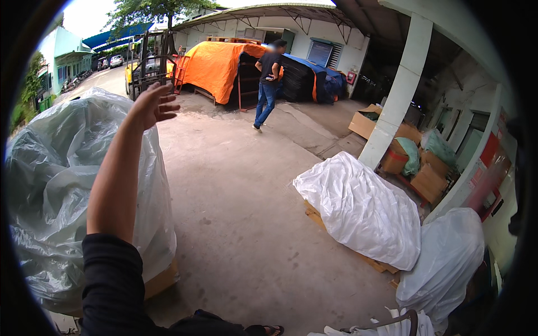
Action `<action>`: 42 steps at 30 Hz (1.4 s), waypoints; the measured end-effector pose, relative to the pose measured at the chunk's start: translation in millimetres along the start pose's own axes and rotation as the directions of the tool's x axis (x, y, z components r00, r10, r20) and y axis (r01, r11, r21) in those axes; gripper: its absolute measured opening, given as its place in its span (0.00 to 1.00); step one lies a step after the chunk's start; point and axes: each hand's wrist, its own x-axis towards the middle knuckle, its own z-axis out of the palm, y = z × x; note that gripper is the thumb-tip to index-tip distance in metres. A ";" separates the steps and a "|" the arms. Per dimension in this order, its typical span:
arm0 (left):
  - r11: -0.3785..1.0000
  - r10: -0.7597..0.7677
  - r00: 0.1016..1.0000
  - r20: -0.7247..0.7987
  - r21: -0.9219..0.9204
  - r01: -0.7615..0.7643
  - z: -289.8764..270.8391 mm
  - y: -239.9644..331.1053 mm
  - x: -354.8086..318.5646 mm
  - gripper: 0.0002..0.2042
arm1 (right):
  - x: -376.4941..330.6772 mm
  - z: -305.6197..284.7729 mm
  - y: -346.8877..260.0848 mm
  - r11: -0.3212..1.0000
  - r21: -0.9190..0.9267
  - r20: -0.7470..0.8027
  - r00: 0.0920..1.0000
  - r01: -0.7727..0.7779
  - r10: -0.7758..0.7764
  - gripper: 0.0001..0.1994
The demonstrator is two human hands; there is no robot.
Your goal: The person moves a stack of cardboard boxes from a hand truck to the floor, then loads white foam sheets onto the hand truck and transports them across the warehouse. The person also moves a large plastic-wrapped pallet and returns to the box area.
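My left hand [150, 106] is raised at the end of an outstretched bare forearm, with its fingers spread and nothing in them. It appears in front of a tall load wrapped in clear plastic sheeting [56, 168], which fills the left side. Brown cardboard [161, 283] shows under the sheeting's lower edge. Whether the hand touches the plastic, I cannot tell. My right hand is out of view.
Right of the concrete floor [235, 224] lies a white-sheeted stack [358, 207], beside a bulky translucent bag [445, 257]. Cardboard boxes [431, 179] stand behind a pillar [400, 84]. Farther off are a person [268, 84], an orange tarp [210, 64] and a forklift [148, 61].
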 end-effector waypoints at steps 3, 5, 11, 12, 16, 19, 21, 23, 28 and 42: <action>0.974 0.199 0.930 -0.308 0.169 -0.152 -35.0 100.5 19.4 0.33 | -4.3 -5.4 -5.2 0.999 0.000 -0.019 0.999 0.035 -0.035 0.19; 0.855 0.513 0.793 -0.328 0.275 -0.439 -37.9 104.8 -1.0 0.30 | -8.9 -9.9 -11.9 0.998 -0.009 -0.001 0.998 0.068 -0.068 0.19; 0.997 -0.058 0.985 0.164 -0.040 0.066 18.9 -156.4 -220.0 0.20 | -26.4 -25.7 -37.9 0.996 0.078 0.059 0.998 -0.040 0.035 0.21; 0.873 -0.485 0.866 0.124 0.134 0.470 29.6 -204.7 -263.6 0.23 | -29.2 -29.8 -40.3 0.996 0.071 0.049 0.998 -0.055 0.051 0.21; 0.317 -0.762 0.470 0.446 0.889 -0.330 5.6 -283.3 -379.9 0.29 | -36.9 -39.7 -45.7 0.999 -0.010 0.023 0.999 0.041 -0.040 0.22; 0.371 -0.716 0.404 0.569 0.801 -0.470 -16.6 -272.7 -367.6 0.29 | -35.1 -39.4 -47.2 0.997 0.067 0.087 0.996 -0.043 0.037 0.22; 0.338 -0.679 0.488 0.548 0.824 -0.455 -11.9 -266.8 -343.3 0.27 | -31.0 -33.7 -45.3 0.999 0.017 0.076 0.996 -0.041 0.040 0.21; 0.343 -0.616 0.555 0.559 0.824 -0.450 7.5 -272.1 -326.8 0.26 | -28.4 -26.8 -40.4 0.983 -0.057 -0.049 0.983 0.174 -0.177 0.17; 0.615 -0.513 0.471 0.718 0.690 -0.381 84.0 -325.0 -342.3 0.21 | -24.7 -21.9 -43.3 0.990 -0.048 0.001 0.991 -0.133 0.133 0.18; 0.817 -0.100 -0.173 0.980 -0.018 -0.576 341.2 -300.0 -422.5 0.24 | -43.7 -25.9 -54.1 0.992 -0.045 -0.045 0.992 -0.120 0.118 0.17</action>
